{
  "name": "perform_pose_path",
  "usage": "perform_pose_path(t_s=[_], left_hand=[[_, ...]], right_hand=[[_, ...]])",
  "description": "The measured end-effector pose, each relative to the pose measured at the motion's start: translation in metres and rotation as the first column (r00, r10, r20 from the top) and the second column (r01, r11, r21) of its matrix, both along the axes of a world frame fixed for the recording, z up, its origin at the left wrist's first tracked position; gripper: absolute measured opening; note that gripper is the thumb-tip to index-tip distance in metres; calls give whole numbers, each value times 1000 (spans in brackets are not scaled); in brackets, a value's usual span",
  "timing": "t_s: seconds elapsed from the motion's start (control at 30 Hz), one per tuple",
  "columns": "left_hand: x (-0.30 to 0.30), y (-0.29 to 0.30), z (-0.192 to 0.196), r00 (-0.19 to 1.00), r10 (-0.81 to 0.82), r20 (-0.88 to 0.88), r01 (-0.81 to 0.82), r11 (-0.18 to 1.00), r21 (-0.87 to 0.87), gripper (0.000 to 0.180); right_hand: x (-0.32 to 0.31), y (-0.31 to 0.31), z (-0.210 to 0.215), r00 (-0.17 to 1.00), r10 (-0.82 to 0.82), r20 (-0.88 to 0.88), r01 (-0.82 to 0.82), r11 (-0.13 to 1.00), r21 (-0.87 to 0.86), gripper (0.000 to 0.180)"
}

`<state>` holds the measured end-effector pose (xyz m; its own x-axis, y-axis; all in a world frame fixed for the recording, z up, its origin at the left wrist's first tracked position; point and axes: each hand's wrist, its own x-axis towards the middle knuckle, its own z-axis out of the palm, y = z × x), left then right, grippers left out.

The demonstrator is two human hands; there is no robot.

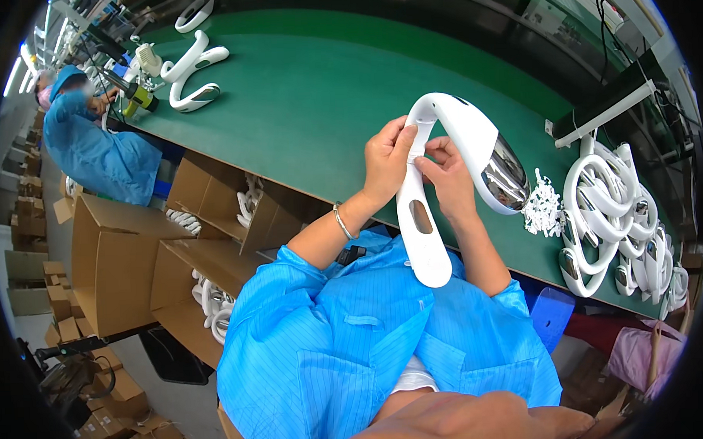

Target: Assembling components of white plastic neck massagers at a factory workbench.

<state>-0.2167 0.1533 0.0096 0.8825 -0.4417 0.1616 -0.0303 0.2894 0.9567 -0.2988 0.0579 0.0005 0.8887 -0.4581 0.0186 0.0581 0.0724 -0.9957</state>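
In front of my chest I hold up a white U-shaped plastic device (461,130), one end bearing a dark, mirror-like panel and the other arm having an oval opening. My left hand (387,162) grips its inner arm from the left, thumb on the surface. From the other side my right hand (449,176) closes on the same arm, its thumb pressed against it near a seam. Whether a small part sits under that thumb cannot be made out. Just right of the device, a heap of small white plastic pieces (543,205) lies on the green table (309,105).
Similar white devices (598,199) are piled at the table's right; a few more (195,66) lie far left. Open cardboard boxes (120,258) holding white parts stand left of me. A co-worker in blue (97,147) is at the far left, near a yellow-green power tool (140,95).
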Motion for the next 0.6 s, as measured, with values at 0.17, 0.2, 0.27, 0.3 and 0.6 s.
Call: perform_pose_path(t_s=[0.17, 0.2, 0.27, 0.3, 0.6], left_hand=[[-4, -1, -10, 999, -5, -33, 3, 998, -63, 25], [-4, 0, -14, 999, -12, -39, 9, 996, -87, 25], [-6, 0, -16, 999, -12, -46, 8, 997, -81, 25], [-8, 0, -17, 999, -14, -49, 10, 997, -79, 26], [-11, 7, -53, 985, -163, 58, 160, 985, 59, 29]], right_hand=[[-3, -4, -26, 995, 95, -15, -94, 995, 31, 54], [-3, 3, -15, 995, 96, 21, -98, 989, 115, 49], [-6, 4, -10, 994, 111, -8, -107, 973, 205, 48], [-7, 5, -9, 992, 125, -32, -111, 951, 290, 47], [-10, 12, -11, 993, -107, 53, 112, 989, -100, 42]])
